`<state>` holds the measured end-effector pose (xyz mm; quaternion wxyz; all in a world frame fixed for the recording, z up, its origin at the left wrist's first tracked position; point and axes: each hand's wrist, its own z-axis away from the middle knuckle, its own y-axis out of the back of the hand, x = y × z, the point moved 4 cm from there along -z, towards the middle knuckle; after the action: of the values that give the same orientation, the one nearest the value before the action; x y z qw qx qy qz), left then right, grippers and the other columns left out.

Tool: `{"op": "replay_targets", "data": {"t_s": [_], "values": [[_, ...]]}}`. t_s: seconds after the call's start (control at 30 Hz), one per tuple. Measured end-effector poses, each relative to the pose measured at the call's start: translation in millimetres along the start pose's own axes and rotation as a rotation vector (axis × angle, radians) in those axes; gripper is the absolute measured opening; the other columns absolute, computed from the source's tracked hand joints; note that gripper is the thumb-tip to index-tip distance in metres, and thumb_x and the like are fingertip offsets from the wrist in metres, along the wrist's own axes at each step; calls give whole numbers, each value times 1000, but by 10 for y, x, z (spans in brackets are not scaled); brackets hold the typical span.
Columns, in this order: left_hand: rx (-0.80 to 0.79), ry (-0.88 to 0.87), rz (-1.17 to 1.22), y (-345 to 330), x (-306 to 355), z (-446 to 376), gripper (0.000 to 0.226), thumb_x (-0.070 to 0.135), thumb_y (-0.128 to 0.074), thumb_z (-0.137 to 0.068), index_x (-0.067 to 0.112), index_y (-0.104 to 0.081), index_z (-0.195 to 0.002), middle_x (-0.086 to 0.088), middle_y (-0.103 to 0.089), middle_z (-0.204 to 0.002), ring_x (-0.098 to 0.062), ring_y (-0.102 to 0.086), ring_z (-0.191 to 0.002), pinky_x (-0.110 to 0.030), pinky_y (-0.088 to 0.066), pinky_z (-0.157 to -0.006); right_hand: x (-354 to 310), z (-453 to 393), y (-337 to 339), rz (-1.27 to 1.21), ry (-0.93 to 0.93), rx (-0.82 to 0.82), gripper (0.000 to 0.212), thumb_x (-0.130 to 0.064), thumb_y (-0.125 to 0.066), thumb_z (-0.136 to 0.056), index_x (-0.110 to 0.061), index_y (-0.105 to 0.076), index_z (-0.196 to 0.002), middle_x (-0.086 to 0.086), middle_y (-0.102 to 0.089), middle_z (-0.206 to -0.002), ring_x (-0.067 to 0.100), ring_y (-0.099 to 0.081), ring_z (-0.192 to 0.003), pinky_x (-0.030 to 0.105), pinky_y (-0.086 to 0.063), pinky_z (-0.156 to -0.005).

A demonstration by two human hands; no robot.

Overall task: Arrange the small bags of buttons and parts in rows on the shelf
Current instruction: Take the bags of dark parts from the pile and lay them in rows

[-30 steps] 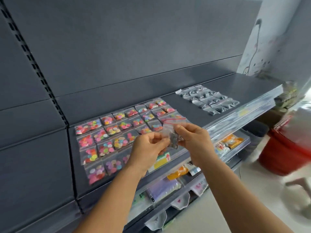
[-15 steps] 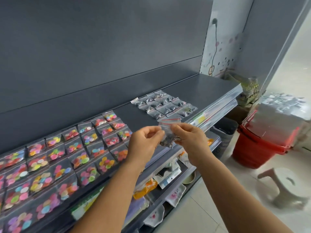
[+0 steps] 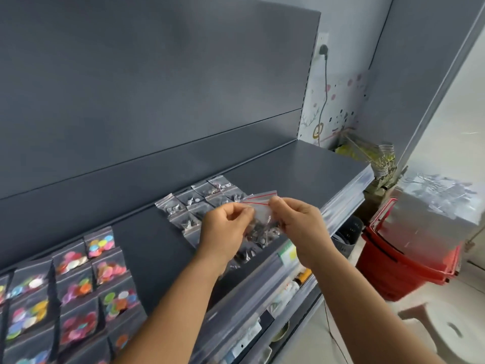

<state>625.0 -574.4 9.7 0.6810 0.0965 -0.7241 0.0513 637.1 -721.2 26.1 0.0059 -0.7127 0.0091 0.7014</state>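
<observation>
- Both hands up over the shelf (image 3: 301, 164) front edge now. Left hand (image 3: 225, 232) and right hand (image 3: 296, 227) pinch one small clear bag (image 3: 259, 222) between them, red zip strip on top, dark metal bits bunched at the bottom.
- Grip state: left fingers clamped on the bag's left side, right thumb + fingers clamped on the top right corner. Bag is in the air, not on the shelf yet.
- Vs 1 s ago: view has swung right. The coloured button bags (image 3: 78, 279) sat right behind the hands then, now they're far left.
- Silver parts bags (image 3: 199, 203) were well off to the right, now directly behind the held bag.
- My read: bag is lined up w/ its own group, so next comes laying it in the near row.
- Red baskets (image 3: 409, 261) on the floor, right.
</observation>
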Motion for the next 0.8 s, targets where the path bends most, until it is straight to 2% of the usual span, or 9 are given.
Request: {"op": "replay_targets", "data": {"t_s": [0.17, 0.3, 0.47, 0.6, 0.63, 0.7, 0.8], "values": [[56, -32, -88, -95, -4, -374, 11, 22, -65, -86, 20, -69, -75, 3, -71, -70, -12, -65, -68, -35, -55, -71, 34, -488, 31, -37, 35, 23, 14, -21, -67, -84, -14, -74, -73, -3, -60, -57, 10, -52, -55, 25, -47, -58], [165, -39, -121, -48, 10, -659, 12, 21, -66, -85, 20, -68, -74, 3, -71, -71, -16, -66, -71, -35, -54, -73, 77, -859, -78, -114, -8, -104, 13, -17, -69, -84, -14, -75, -72, -1, -62, -57, 9, -56, -53, 20, -49, -54], [290, -24, -174, 18, -60, -974, 13, 20, -66, -85, 22, -68, -72, 10, -70, -65, -2, -62, -60, -19, -50, -61, 149, -1396, -225, -72, -29, -213, 11, -6, -67, -82, -10, -74, -74, 3, -65, -59, 10, -56, -54, 19, -49, -52], [397, 25, -196, -112, -92, -1245, 13, 19, -64, -84, 19, -68, -71, 7, -67, -61, -6, -56, -55, -24, -47, -59, 238, -1839, -289, -42, -110, -367, 6, -6, -68, -81, -8, -73, -80, 11, -69, -71, 18, -60, -66, 34, -55, -73], [414, 41, -196, -168, -102, -1319, 13, 18, -63, -84, 19, -68, -71, 6, -67, -60, -6, -56, -55, -25, -47, -61, 262, -1947, -286, -37, -131, -413, 5, -6, -69, -81, -8, -73, -79, 8, -69, -70, 17, -59, -67, 33, -54, -73], [450, 77, -190, -274, -131, -1463, 13, 18, -63, -83, 17, -69, -71, 6, -66, -59, -9, -56, -56, -30, -50, -65, 300, -2178, -244, -1, -130, -450, 7, -7, -69, -82, -8, -72, -76, 3, -66, -67, 12, -57, -63, 25, -53, -64], [537, 128, -189, -354, -172, -1663, 14, 20, -63, -81, 17, -69, -69, 5, -65, -58, -15, -57, -58, -40, -55, -71, 332, -2542, -138, 44, -104, -419, 15, -9, -67, -84, -13, -69, -69, -6, -62, -57, 3, -54, -51, 15, -48, -51]]}}
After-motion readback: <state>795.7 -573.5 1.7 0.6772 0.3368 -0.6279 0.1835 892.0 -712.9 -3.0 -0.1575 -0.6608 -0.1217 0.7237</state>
